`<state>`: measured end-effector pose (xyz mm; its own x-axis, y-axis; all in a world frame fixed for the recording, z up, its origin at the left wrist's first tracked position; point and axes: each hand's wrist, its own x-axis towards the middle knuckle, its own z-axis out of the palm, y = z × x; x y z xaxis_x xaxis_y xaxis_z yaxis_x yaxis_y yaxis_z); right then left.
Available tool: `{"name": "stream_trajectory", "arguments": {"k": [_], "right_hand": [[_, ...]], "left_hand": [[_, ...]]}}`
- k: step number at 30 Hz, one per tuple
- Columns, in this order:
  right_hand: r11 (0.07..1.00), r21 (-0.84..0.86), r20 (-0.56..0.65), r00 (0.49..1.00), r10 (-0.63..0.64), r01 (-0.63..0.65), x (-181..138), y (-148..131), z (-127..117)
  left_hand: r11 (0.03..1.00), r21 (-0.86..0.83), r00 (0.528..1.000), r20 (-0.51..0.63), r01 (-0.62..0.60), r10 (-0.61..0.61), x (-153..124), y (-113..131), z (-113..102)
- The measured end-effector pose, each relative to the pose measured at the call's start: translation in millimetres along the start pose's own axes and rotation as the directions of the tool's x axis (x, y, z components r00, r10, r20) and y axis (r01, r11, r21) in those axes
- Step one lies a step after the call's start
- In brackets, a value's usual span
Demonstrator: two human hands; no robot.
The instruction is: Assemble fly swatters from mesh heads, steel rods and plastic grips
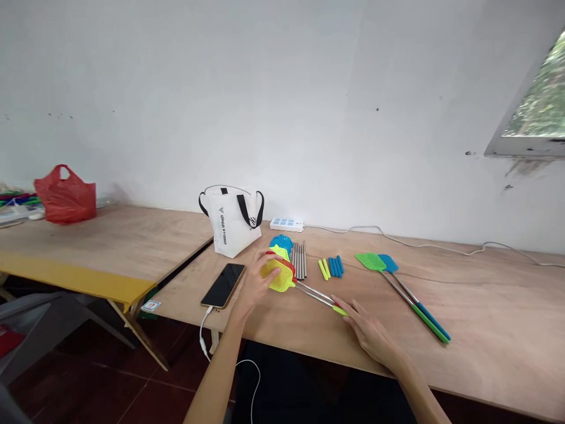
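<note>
Currently left hand (255, 280) clamps fingers on heads of yellow swatter (280, 281) and red swatter (289, 266) — right hand (368, 331) closed on handle ends (340, 310); green swatter (371, 262) lies farther right.

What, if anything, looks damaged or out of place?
The otherwise plain wall looks blemished: scattered dark specks, and a brownish patch beneath the window. On the table, nothing stands out; rods and grips lie grouped.

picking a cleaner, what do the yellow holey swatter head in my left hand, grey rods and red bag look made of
Yellow perforated swatter head: probably matte moulded plastic, evenly holed.
Slim grey rods: likely satin metal, pale highlights.
Red carrier bag: seemingly thin plastic film, crinkled, slightly shiny.
</note>
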<state>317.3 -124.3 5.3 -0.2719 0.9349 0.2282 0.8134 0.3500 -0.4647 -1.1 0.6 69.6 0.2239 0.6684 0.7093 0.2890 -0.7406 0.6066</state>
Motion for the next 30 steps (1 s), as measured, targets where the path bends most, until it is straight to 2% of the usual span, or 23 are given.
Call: {"name": "stream_trajectory", "arguments": {"k": [5,9,13,17,20,23,27,30], "right_hand": [[0.998,0.017,-0.109,0.992,0.066,-0.064,0,13,-4],[0.988,0.076,-0.256,0.955,0.147,-0.131,-2,28,-16],[0.98,0.166,-0.329,0.93,0.161,-0.11,-3,26,-34],[0.946,0.314,-0.302,0.937,0.176,-0.077,-3,8,-41],[0.9,0.424,-0.168,0.967,0.192,-0.105,-3,-5,-42],[0.896,0.428,-0.046,0.987,0.152,-0.118,-4,-14,-46],[0.949,0.294,-0.085,0.986,0.142,-0.111,-5,-8,-51],[0.951,0.271,-0.188,0.961,0.201,-0.146,-7,18,-46]], "left_hand": [[0.998,-0.007,0.996,-0.054,0.069,-0.069,0,5,2],[0.989,-0.029,0.985,-0.091,0.142,-0.144,0,2,0],[0.985,-0.06,0.983,-0.083,0.161,-0.166,1,1,0],[0.963,-0.147,0.973,-0.022,0.224,-0.23,-1,10,9],[0.918,-0.263,0.952,0.006,0.297,-0.306,-1,20,14],[0.861,-0.4,0.944,0.036,0.315,-0.328,1,24,11],[0.821,-0.387,0.907,0.131,0.419,-0.401,1,17,2],[0.812,-0.342,0.881,0.166,0.473,-0.443,-2,10,0]]}}
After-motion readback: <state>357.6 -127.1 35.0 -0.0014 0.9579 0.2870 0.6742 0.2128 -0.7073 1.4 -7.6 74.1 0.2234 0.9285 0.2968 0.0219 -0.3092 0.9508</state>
